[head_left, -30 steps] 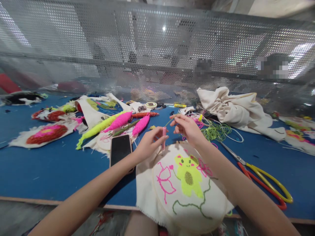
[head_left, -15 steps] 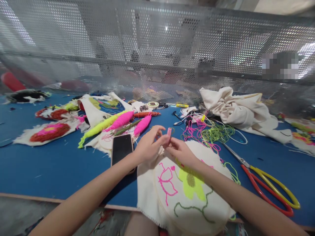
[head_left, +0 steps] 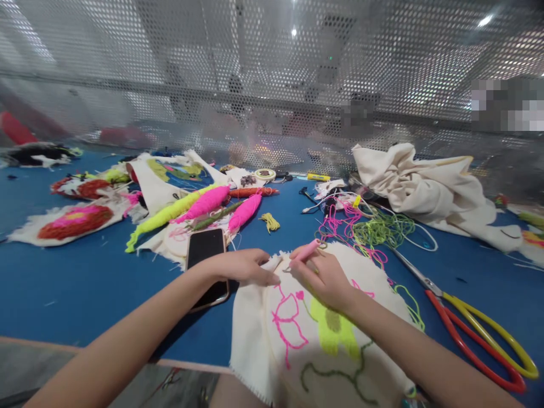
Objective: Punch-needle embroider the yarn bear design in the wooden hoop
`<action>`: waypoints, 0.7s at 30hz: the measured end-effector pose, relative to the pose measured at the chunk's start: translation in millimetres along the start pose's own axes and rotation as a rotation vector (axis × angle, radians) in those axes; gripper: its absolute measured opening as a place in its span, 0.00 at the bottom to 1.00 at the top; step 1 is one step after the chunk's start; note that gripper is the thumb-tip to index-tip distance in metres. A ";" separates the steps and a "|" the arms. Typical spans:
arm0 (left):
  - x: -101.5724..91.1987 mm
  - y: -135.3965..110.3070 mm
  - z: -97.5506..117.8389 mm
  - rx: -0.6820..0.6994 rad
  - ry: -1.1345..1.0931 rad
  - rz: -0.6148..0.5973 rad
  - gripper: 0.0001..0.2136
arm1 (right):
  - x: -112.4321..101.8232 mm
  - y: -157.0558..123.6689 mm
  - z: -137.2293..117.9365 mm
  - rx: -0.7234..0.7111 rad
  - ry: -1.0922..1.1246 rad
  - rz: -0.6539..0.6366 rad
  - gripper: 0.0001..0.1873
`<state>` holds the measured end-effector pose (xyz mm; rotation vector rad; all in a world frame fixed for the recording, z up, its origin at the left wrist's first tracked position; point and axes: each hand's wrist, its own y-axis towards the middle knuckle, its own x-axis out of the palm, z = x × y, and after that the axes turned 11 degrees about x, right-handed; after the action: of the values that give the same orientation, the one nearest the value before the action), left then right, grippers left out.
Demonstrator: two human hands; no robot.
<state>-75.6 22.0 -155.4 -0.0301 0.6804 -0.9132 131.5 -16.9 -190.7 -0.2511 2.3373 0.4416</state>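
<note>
A white cloth stretched in an embroidery hoop rests tilted against the table edge, with a yellow flower, pink outlines and a dark green line worked on it. My right hand is closed around a pink-handled punch needle, its tip pointing toward the upper left of the cloth. My left hand pinches the cloth and hoop at the upper left rim, the thumb lying on top. A phone lies just left of that hand, partly under the wrist.
Large scissors with red and yellow handles lie at right. Tangled green yarn and crumpled cream cloth are behind them. Pink yarn bundles and a tufted flower piece lie left. A perforated metal screen stands behind.
My hands, together around the pink punch needle before, have parted. The left has come down onto the hoop's rim; the right has brought the needle over the cloth.
</note>
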 end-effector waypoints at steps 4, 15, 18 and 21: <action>-0.4 0.1 -2.1 -0.052 -0.131 -0.042 0.15 | -3.0 -2.9 -0.8 -0.016 0.017 0.030 0.12; 20.2 -4.8 28.4 0.151 -0.170 0.133 0.11 | -26.4 -3.4 -22.7 0.069 -0.079 -0.049 0.14; 21.9 -5.0 29.8 0.147 -0.132 0.186 0.11 | -24.8 -6.1 -21.7 0.001 -0.099 -0.060 0.12; 23.2 -3.6 26.5 0.146 -0.079 0.233 0.09 | -23.4 -12.7 -15.7 -0.062 -0.067 0.022 0.12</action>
<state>-53.8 -4.1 -145.7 0.1395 0.5302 -0.7307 142.1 -33.4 -166.9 -0.2368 2.2648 0.5264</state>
